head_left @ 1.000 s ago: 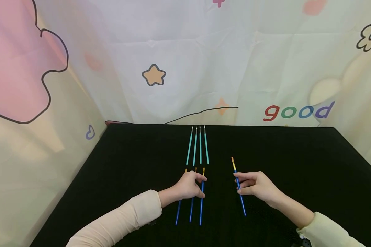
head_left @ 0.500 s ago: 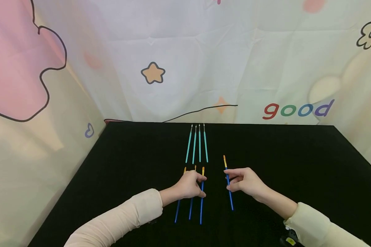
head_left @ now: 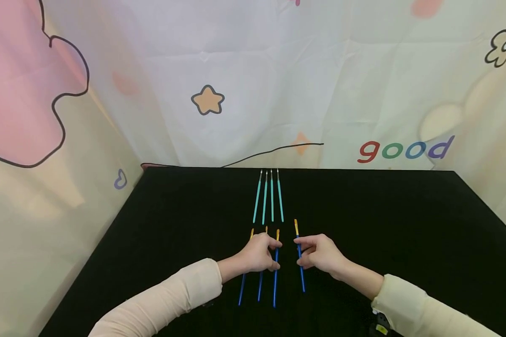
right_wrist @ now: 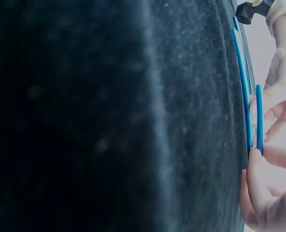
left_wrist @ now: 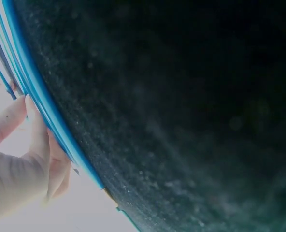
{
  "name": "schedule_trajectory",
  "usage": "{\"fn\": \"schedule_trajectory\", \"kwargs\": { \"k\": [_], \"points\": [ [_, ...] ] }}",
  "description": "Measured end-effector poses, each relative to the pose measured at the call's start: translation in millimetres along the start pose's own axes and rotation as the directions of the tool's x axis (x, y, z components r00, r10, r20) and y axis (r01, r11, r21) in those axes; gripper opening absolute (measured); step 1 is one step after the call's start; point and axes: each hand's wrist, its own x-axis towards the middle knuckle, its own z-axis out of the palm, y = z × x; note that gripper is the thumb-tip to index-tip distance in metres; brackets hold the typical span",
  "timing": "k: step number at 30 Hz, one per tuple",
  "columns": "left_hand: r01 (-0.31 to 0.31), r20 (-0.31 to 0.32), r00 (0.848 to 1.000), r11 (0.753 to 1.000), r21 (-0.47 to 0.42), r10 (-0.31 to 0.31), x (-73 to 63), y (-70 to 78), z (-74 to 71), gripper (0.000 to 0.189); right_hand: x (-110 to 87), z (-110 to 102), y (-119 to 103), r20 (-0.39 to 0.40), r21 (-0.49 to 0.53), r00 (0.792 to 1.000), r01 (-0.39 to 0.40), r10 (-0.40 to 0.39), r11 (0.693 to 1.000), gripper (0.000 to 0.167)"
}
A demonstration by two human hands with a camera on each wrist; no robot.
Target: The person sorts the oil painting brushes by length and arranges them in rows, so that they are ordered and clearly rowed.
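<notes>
In the head view, my right hand (head_left: 323, 255) pinches a blue paintbrush (head_left: 302, 278) between thumb and fingers, its yellow-orange bristle end pointing away from me. To its left, my left hand (head_left: 257, 252) reaches across three similar blue brushes and has thumb and fingers at the rightmost blue brush (head_left: 275, 288). The middle blue brush (head_left: 260, 286) and the left blue brush (head_left: 242, 289) pass under that hand, their middles hidden. In the left wrist view, a blue handle (left_wrist: 41, 96) runs past my fingertips. The right wrist view shows the held brush's handle (right_wrist: 259, 118) at my fingers.
Several teal paintbrushes (head_left: 272, 199) lie side by side behind the blue ones, tips toward the back edge. Black cloth (head_left: 185, 210) covers the table. A printed curtain (head_left: 257, 93) hangs behind it.
My right hand has moved left with its blue paintbrush, closer to the three blue brushes. The left hand has stayed at the rightmost of those.
</notes>
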Motion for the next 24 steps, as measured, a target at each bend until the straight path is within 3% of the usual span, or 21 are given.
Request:
{"fn": "schedule_trajectory", "kwargs": {
  "k": [12, 18, 24],
  "points": [
    [0.039, -0.001, 0.999, 0.999, -0.032, -0.039, 1.2, 2.4, 0.6, 0.049, -0.1, 12.5, -2.7, -0.049, -0.138, 0.999, -0.002, -0.005, 0.99, 0.049],
    [0.019, 0.002, 1.0, 0.999, -0.051, -0.018, 0.7, 3.5, -1.9, 0.048, -0.3, 11.1, -3.4, -0.034, -0.125, 0.999, 0.011, -0.016, 0.992, 0.046],
    [-0.023, 0.001, 1.0, 0.992, -0.127, 0.024, -4.1, 7.6, -11.5, 0.045, -4.6, -1.2, -7.6, -0.046, -0.084, 0.998, 0.034, -0.038, 0.996, 0.043]
  ]
}}
